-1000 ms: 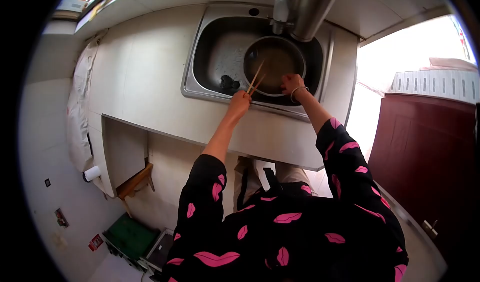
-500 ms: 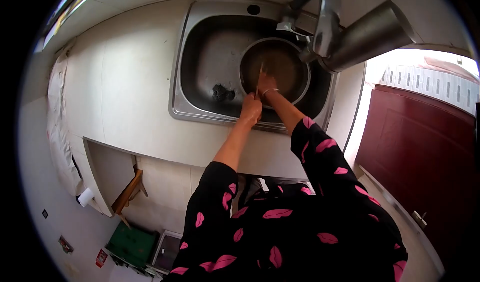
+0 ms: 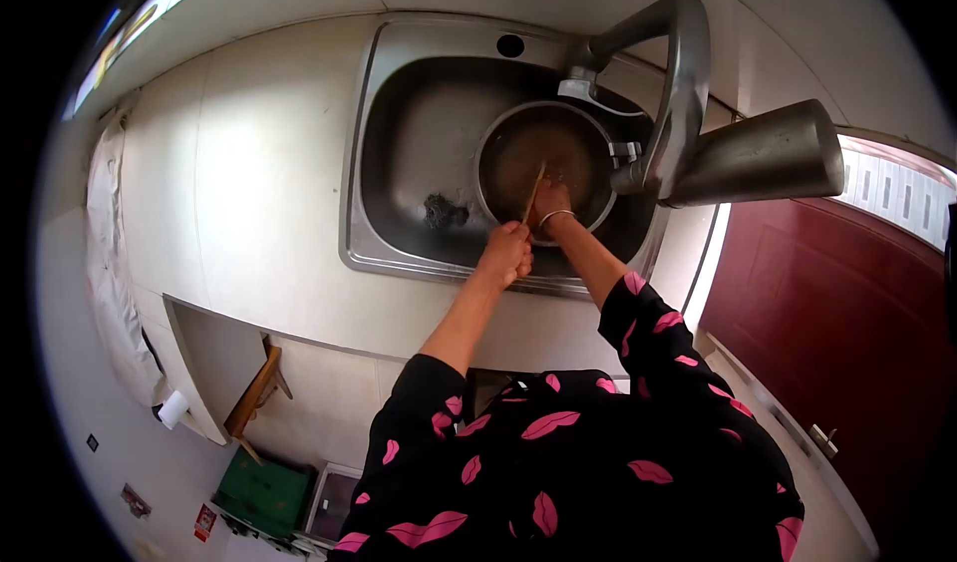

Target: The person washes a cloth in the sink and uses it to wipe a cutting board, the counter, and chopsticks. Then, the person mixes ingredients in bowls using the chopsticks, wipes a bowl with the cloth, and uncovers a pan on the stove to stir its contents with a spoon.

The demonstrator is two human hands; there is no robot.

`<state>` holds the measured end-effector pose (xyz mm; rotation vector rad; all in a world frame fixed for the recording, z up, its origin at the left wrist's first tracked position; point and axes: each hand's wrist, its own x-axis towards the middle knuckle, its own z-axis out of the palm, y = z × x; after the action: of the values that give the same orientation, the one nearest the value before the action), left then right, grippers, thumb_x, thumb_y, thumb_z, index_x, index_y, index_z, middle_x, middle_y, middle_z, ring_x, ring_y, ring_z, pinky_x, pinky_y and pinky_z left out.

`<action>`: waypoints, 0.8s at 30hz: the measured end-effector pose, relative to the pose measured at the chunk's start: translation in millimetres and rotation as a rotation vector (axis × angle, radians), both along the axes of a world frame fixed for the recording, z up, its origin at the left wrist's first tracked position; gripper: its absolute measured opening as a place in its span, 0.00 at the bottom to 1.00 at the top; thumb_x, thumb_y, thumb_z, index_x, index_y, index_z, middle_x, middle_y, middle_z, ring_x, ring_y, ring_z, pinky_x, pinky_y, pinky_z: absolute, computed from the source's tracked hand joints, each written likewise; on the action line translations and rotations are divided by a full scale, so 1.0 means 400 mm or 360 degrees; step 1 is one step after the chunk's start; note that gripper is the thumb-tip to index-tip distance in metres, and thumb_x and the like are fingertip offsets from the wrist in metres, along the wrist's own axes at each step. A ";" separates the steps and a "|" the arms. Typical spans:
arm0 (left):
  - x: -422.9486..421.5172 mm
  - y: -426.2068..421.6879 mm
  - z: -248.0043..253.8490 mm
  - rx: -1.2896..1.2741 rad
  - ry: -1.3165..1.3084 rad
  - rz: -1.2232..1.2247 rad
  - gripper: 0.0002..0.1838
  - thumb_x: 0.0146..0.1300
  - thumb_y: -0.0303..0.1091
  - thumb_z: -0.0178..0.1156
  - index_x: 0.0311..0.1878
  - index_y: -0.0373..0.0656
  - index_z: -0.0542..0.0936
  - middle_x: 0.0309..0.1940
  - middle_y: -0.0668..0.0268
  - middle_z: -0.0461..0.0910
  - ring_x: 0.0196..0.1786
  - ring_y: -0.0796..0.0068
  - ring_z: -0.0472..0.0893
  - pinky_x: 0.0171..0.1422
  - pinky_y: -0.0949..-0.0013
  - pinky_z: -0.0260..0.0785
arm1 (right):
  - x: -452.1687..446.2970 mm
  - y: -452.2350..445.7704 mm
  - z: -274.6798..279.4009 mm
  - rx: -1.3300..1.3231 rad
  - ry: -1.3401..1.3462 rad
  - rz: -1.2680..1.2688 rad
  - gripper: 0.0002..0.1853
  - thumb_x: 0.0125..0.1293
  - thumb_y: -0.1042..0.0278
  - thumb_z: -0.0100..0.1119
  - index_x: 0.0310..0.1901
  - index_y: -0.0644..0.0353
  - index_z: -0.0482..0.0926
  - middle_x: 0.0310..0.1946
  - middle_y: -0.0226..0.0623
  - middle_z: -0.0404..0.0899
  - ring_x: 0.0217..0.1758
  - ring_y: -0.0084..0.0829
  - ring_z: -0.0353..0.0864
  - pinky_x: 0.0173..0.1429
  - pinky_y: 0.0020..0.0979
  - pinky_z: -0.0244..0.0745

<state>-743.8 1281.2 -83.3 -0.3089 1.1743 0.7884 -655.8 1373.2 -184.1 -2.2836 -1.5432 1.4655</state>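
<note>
The left hand [image 3: 507, 254] clasps chopsticks [image 3: 535, 192], apparently steadying them over the pot [image 3: 487, 168]; what the right hand [image 3: 551, 201] has in its fingers, I cannot tell.

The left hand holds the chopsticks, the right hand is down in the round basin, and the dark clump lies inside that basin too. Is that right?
Not quite: the dark clump lies on the sink floor, left of the round basin, as the head view shows. The rest holds: the left hand has the chopsticks, and the right hand is down in the basin.
</note>
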 end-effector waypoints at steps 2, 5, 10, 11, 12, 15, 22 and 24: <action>0.001 -0.002 0.011 0.0028 -0.0055 0.0035 0.09 0.66 0.31 0.45 0.29 0.41 0.66 0.15 0.70 0.59 0.12 0.80 0.56 0.12 0.76 0.45 | -0.005 0.052 0.063 0.0162 -0.0480 0.1351 0.17 0.57 0.63 0.52 0.44 0.65 0.77 0.44 0.54 0.76 0.48 0.47 0.78 0.51 0.39 0.73; 0.005 -0.048 -0.015 0.0079 -0.0088 0.0157 0.06 0.61 0.31 0.51 0.30 0.42 0.69 0.15 0.69 0.61 0.11 0.78 0.59 0.11 0.73 0.47 | 0.010 0.120 -0.039 0.0391 -0.0919 0.2103 0.18 0.57 0.63 0.53 0.47 0.61 0.77 0.48 0.49 0.75 0.50 0.43 0.77 0.51 0.40 0.74; 0.009 -0.076 0.012 0.0087 0.0298 -0.0016 0.12 0.67 0.36 0.46 0.30 0.41 0.71 0.15 0.70 0.63 0.13 0.81 0.62 0.12 0.74 0.48 | 0.071 0.106 -0.216 0.0720 -0.0487 0.1200 0.21 0.62 0.58 0.51 0.53 0.59 0.73 0.48 0.48 0.76 0.49 0.43 0.78 0.53 0.41 0.73; 0.012 -0.062 0.023 0.0020 0.0399 -0.0099 0.13 0.68 0.36 0.44 0.30 0.41 0.70 0.16 0.69 0.64 0.14 0.82 0.63 0.12 0.74 0.48 | 0.060 0.108 -0.185 0.0532 -0.0420 0.1239 0.19 0.61 0.58 0.52 0.50 0.60 0.75 0.47 0.47 0.76 0.48 0.43 0.78 0.51 0.41 0.73; 0.013 -0.055 0.009 0.0097 0.0464 -0.0122 0.14 0.69 0.38 0.43 0.29 0.42 0.69 0.16 0.69 0.64 0.14 0.81 0.63 0.12 0.75 0.49 | 0.049 0.111 -0.170 0.0339 -0.0368 0.1276 0.18 0.61 0.57 0.53 0.46 0.60 0.77 0.46 0.47 0.77 0.47 0.43 0.78 0.50 0.41 0.74; -0.001 -0.035 -0.023 0.0210 0.0467 -0.0207 0.16 0.71 0.41 0.38 0.29 0.43 0.67 0.17 0.70 0.64 0.15 0.81 0.62 0.13 0.77 0.48 | 0.017 0.046 -0.194 0.0632 0.0207 0.0862 0.20 0.63 0.49 0.50 0.36 0.59 0.80 0.33 0.43 0.79 0.35 0.38 0.80 0.41 0.38 0.75; 0.048 -0.017 -0.011 0.0044 0.0177 0.0011 0.14 0.70 0.43 0.39 0.31 0.46 0.64 0.16 0.72 0.61 0.13 0.82 0.56 0.13 0.77 0.43 | 0.006 -0.034 -0.156 -0.0272 0.0940 -0.0255 0.21 0.66 0.47 0.43 0.29 0.56 0.77 0.20 0.35 0.74 0.21 0.30 0.76 0.33 0.32 0.74; 0.062 -0.018 -0.011 0.0036 0.0120 0.0224 0.14 0.69 0.44 0.40 0.30 0.47 0.64 0.14 0.73 0.59 0.12 0.82 0.55 0.12 0.76 0.42 | 0.010 -0.027 -0.190 0.0143 0.0626 0.0138 0.18 0.64 0.50 0.44 0.28 0.55 0.75 0.21 0.35 0.74 0.22 0.30 0.75 0.32 0.32 0.74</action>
<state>-719.0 1274.1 -87.7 -0.3483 1.2230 0.9425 -651.9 1362.3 -260.0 -1.7619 -1.5624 1.6984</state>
